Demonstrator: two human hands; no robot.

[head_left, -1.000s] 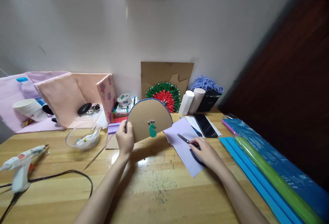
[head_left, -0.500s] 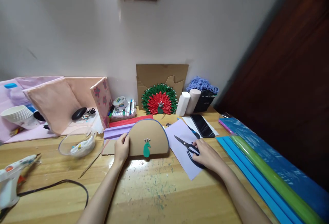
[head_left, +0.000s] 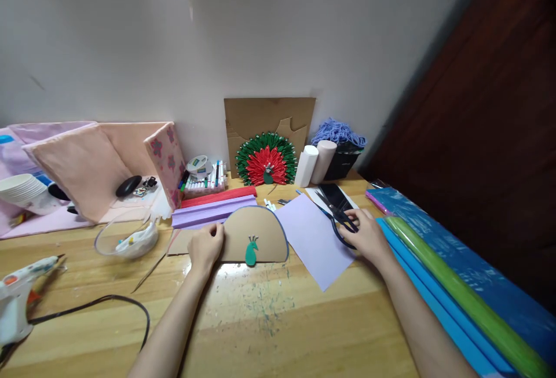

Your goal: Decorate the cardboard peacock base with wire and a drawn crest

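Observation:
My left hand (head_left: 207, 246) pinches the left edge of a half-round piece of cardboard (head_left: 243, 227) with a blue rim. On its lower middle sits a green peacock cutout (head_left: 251, 252) with a small crest. Over to the right, my right hand (head_left: 367, 236) grips a pair of black scissors (head_left: 335, 211), blades pointing up and left over a dark phone. Under and left of the scissors lies a sheet of lilac paper (head_left: 315, 245). Behind, a finished red and green peacock fan (head_left: 267, 161) leans against a cardboard panel (head_left: 269, 113).
A white glue gun (head_left: 21, 297) with a black cord lies at the left, near a clear bowl (head_left: 125, 236). Blue and green rolls (head_left: 460, 285) line the right side. Folded lilac paper (head_left: 208, 211), markers (head_left: 206, 180) and white bottles (head_left: 307, 165) stand farther back.
My right hand has lifted the scissors off the lilac paper and carried them right and up, toward the phone. The cardboard half-round stays in my left hand, tipped slightly lower.

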